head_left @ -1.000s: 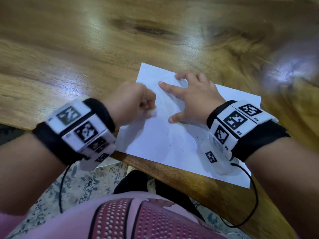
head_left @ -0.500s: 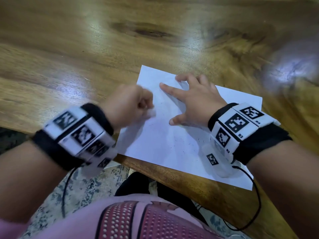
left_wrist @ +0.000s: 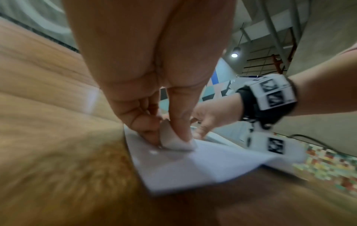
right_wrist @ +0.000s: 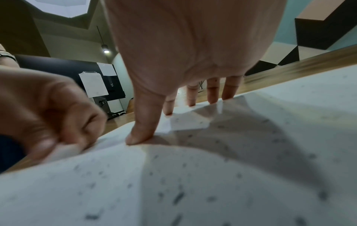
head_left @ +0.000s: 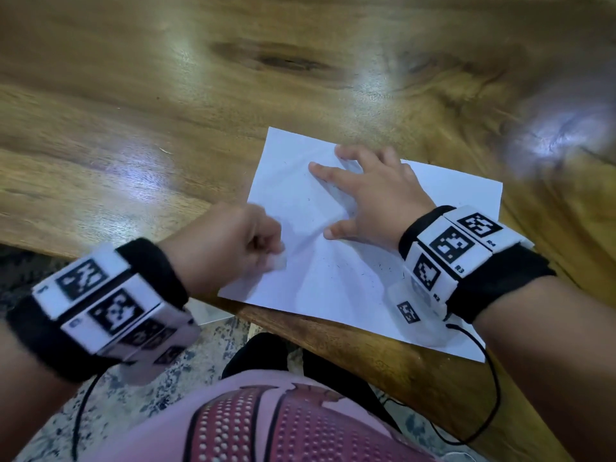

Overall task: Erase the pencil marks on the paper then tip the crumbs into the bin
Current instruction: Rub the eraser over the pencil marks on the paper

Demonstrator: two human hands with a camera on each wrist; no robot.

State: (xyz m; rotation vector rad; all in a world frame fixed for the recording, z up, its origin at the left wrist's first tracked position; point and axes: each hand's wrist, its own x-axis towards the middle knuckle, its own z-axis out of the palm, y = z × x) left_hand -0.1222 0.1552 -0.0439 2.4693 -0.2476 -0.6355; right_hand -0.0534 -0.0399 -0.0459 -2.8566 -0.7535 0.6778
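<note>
Paper (head_left: 336, 271) lies flat on tabletop (head_left: 133, 128) w/ crumbs (right_wrist: 178, 197) on it; left hand (head_left: 230, 248) pinches eraser (left_wrist: 173, 141) onto paper's left edge, right hand (head_left: 376, 195) fingers spread, pressing paper's centre.

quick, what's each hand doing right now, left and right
Left hand: closed, pinching the white eraser against the paper.
Right hand: open, fingers spread, pressing the paper flat.

One paper (head_left: 336, 278), seemingly one eraser (left_wrist: 174, 141)
</note>
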